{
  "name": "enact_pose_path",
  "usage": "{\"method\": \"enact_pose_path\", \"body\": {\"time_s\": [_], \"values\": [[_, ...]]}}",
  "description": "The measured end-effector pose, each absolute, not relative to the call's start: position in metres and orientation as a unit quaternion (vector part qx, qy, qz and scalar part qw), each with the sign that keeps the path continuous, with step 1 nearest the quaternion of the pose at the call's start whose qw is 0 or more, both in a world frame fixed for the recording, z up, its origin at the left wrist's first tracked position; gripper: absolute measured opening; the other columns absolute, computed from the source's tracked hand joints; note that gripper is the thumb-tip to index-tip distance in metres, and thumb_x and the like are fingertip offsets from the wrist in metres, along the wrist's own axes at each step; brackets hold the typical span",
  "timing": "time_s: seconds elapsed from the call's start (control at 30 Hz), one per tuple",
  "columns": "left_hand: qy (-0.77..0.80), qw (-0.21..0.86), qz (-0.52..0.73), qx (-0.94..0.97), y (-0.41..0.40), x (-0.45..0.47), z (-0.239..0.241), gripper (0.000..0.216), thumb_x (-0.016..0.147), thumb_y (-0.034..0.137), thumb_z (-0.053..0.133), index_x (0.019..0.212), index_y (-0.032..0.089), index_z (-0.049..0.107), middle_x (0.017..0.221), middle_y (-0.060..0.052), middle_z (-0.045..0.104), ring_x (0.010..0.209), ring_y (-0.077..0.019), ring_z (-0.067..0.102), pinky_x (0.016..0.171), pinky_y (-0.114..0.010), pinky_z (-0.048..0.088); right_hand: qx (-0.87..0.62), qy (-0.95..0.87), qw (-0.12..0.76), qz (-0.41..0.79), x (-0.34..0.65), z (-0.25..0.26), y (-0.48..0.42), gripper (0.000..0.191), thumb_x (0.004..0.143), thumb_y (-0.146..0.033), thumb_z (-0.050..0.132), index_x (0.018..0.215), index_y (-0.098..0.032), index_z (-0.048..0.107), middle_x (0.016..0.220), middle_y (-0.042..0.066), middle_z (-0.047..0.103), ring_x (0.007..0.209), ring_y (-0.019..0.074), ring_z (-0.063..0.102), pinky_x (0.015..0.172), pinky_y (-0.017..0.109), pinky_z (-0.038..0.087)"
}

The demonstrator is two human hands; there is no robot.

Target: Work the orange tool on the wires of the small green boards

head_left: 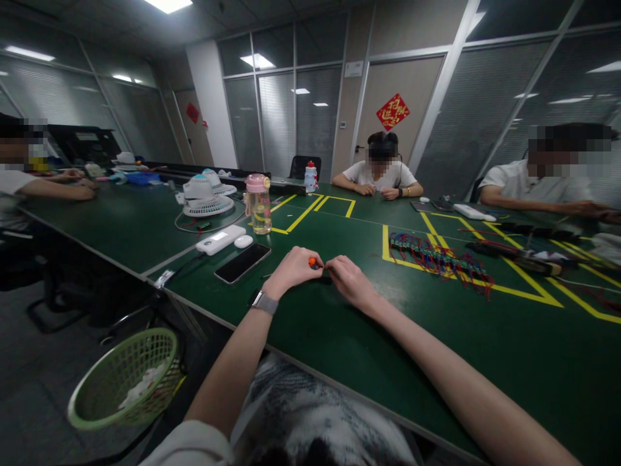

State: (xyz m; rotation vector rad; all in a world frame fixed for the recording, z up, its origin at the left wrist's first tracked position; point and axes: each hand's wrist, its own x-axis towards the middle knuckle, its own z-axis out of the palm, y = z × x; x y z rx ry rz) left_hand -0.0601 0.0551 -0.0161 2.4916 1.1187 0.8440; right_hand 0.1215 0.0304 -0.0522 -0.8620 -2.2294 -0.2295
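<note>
My left hand [292, 271] is curled closed on the green table [339, 336], pinching a small orange piece [313, 262] between its fingertips. A watch sits on that wrist. My right hand [350, 279] is also closed, its fingertips meeting the left hand's at a thin dark thing I cannot make out. Both hands rest on the tabletop just in front of me. A heap of red, blue and green cords [439, 259] lies to the right inside a yellow taped box.
A black phone [242, 262], a white power bank [220, 239] and a pink-capped bottle [259, 204] stand to the left, with white desk fans [202, 196] behind. Three other people sit around the table. A green basket [129, 378] stands on the floor.
</note>
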Motion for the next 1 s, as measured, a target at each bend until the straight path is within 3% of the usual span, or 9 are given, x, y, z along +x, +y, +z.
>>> {"method": "enact_pose_path", "body": {"time_s": [0.53,1.0], "values": [[0.379,0.143,0.295,0.865,0.0552,-0.0612,-0.0144,0.017,0.070,0.024,0.060,0.079,0.017,0.072,0.078,-0.002,0.071,0.071,-0.0142,0.062,0.067,-0.023,0.043,-0.378,-0.841,0.385,-0.040,0.1197,-0.0566,0.0340,0.018,0.083,-0.006,0.043,0.093,-0.019,0.051,0.086,0.008,0.057,0.080,0.0200,0.056,0.069,0.033,0.050],[0.375,0.139,0.312,0.862,0.0559,-0.0606,-0.0160,0.019,0.069,0.020,0.058,0.081,0.018,0.072,0.076,-0.001,0.070,0.070,-0.0136,0.062,0.066,-0.021,0.044,-0.349,-0.860,0.352,-0.120,0.1169,-0.0506,0.0303,0.019,0.086,-0.005,0.039,0.094,-0.018,0.051,0.085,0.009,0.056,0.079,0.0208,0.053,0.067,0.033,0.048]]}}
